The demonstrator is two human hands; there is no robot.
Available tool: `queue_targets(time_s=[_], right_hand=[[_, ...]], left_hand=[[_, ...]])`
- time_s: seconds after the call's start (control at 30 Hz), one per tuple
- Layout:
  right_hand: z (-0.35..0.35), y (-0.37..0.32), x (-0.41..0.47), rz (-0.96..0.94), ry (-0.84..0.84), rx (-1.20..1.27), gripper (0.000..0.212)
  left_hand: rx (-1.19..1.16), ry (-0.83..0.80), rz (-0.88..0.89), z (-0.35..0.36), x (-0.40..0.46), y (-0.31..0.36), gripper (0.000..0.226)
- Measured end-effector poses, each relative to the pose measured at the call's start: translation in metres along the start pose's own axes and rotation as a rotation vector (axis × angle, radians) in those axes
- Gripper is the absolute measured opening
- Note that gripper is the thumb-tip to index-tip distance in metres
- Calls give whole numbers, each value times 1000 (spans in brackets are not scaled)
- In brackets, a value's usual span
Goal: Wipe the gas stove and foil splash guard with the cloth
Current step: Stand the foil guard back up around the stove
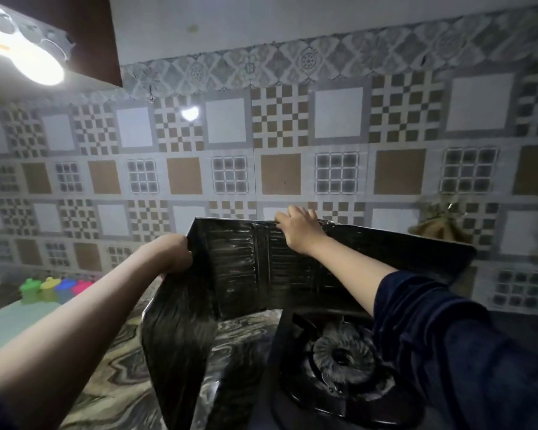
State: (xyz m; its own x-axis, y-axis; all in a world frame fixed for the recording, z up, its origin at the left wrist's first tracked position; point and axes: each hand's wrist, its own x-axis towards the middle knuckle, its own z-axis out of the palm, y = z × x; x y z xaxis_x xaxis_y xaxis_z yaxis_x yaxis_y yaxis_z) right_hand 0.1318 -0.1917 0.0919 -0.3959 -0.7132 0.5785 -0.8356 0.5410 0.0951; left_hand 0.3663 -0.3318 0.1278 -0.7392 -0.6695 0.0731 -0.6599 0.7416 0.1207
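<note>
Patterned tiles [292, 144] in brown, grey and white squares cover the back wall, with a lit lamp [19, 54] glaring at upper left under a dark cabinet. Marbled swirl countertop [112, 361] runs below. Foil splash guard [239, 268], dark and ribbed, stands folded on the counter around the back and left side of the gas stove [339, 367]; its left panel angles toward the camera. Stove sits at lower right, black, one round burner showing, partly hidden by the right arm's dark blue sleeve [448, 342]. Left hand [171, 252] grips the upper edge of the guard's left panel near the corner fold, fingers curled over it. Right hand [298, 228] pinches the top edge of the back panel, fingers curled on the rim. Colourful container lids [56, 287], green, yellow, blue, pink, sit far left by the wall. Cloth not made out.
</note>
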Motion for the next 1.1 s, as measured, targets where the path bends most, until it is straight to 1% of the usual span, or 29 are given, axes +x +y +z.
queue_targets(time_s=[0.17,0.3,0.37,0.43,0.5,0.6,0.7,0.73,0.8,0.87,1.03,1.1], right_hand=[[2,22,7,34,4,-19,27],[-6,46,12,64,-8,-60,28],[-7,55,12,72,-18,-75,28],[-5,63,11,91,-16,-84,27],[-4,69,12,112,0,-82,26],[-6,76,13,102,58,-79,24],[-12,83,15,103,141,-88,24],[-11,85,15,114,146,-91,24],[-7,89,13,137,117,-72,22],[1,92,9,159,51,-42,22],[18,97,-7,184,-55,-17,22],[22,100,-9,197,-63,-11,21]], left_hand=[[0,-5,46,2,26,17,32],[-33,-8,92,1,44,29,32],[-64,-23,114,1,50,36,26],[-117,-39,127,4,57,43,15],[-181,-45,138,7,63,51,23],[-248,-21,140,8,69,65,13],[-301,13,164,7,73,75,25],[-303,15,166,9,76,77,25],[-275,12,179,13,80,78,15],[-244,8,192,19,83,78,6],[-242,-101,203,37,83,82,3],[-269,-148,187,42,84,84,8]])
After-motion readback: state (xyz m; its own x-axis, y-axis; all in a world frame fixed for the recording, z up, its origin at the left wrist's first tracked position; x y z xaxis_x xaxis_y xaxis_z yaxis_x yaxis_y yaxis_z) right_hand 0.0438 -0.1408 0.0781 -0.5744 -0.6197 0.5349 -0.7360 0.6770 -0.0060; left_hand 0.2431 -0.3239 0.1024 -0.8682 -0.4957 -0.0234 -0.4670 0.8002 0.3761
